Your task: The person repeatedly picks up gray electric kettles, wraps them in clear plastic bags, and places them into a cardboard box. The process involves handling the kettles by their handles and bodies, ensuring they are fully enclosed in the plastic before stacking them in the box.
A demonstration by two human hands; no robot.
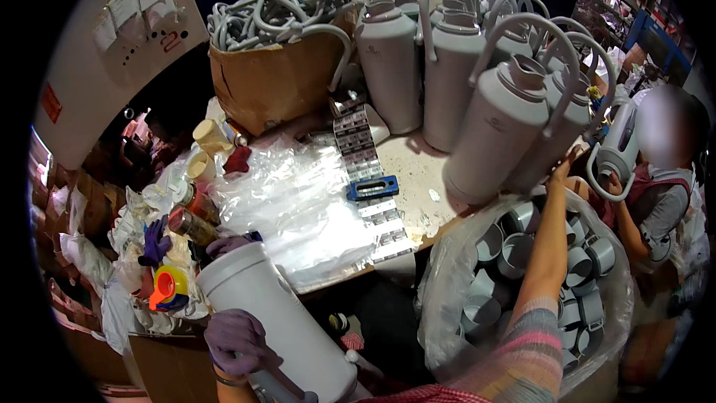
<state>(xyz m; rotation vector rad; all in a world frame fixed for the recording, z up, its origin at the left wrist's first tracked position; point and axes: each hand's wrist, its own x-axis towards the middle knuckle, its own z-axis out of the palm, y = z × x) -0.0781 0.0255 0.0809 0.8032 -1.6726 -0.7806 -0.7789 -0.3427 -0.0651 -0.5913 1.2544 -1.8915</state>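
My left hand [235,339], in a purple glove, is closed against the side of a large light-grey vacuum flask [272,313]. This flask lies tilted at the lower left, its curved handle at the bottom edge. Beyond its upper end shows another purple glove shape [231,243]; I cannot tell whether a hand is in it. My right arm, in a striped sleeve, stretches far forward to the right. At its end my bare right hand [564,166] is at the side of a standing grey vacuum flask [561,108], fingers against it and partly hidden.
Several grey flasks [496,134] with raised handles crowd the table's far right. A cardboard box [276,82] holds loose grey handles. Label strips [356,142], a blue oblong tool [373,188] and plastic sheets [291,209] cover the table. Below right, a plastic bag [440,291] holds grey cups; a co-worker [656,194] grips a flask.
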